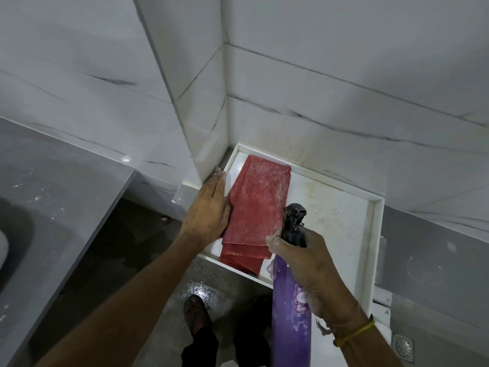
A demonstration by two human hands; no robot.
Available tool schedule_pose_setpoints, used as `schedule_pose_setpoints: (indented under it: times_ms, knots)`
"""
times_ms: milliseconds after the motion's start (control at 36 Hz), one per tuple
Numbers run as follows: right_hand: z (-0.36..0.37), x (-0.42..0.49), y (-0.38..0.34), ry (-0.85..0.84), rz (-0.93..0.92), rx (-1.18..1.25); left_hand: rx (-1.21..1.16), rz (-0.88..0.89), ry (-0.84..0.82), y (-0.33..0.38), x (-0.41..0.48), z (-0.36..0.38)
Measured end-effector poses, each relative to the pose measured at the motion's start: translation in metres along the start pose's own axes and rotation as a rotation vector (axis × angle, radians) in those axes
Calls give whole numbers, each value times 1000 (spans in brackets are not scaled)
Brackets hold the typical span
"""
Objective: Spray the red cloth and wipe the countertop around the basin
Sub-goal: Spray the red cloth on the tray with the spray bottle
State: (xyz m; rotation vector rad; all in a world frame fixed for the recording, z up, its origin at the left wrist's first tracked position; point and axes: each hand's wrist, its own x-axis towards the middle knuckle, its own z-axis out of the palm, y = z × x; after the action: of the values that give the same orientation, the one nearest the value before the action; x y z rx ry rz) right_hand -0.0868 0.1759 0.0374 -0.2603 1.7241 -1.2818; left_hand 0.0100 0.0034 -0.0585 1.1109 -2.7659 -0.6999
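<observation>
A folded red cloth [258, 205] lies on a white raised-edge ledge [341, 213] in the tiled corner, its surface speckled with white droplets. My left hand [209, 210] rests flat with fingers together on the cloth's left edge, pressing it down. My right hand [304, 258] grips a tall purple spray bottle [291, 313] by the neck; its black nozzle [294, 217] points toward the cloth from just right of it. The grey countertop [66, 181] lies at the left, and part of its basin [13, 229] shows at the frame's left edge.
White marble-look tiled walls close in behind and on both sides of the ledge. The wet grey floor [148, 250] shows below, with my feet [197, 313] on it. A floor drain [403, 347] sits at the lower right.
</observation>
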Motion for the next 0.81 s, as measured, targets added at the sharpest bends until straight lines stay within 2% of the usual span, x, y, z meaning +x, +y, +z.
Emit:
schedule_pose_setpoints:
  times_ms: [83,194,306,444,528,639,750,806]
  knots:
    - [1,0,-2,-4,19,84,0,-1,4,0,0,0]
    - [0,1,-1,16,2,-20,2,1,7,0,0,0]
    - [2,0,-2,11,34,63,8,5,5,0,0,1]
    - [2,0,-1,22,4,1,19,14,9,-2,0,2]
    - [1,0,-4,16,25,77,16,12,10,-2,0,3]
    - [0,2,-3,23,1,-52,21,4,9,-3,1,4]
    - [0,2,-5,11,29,43,16,-1,10,-3,1,5]
    - [-1,2,-4,11,29,3,14,3,10,-3,1,4]
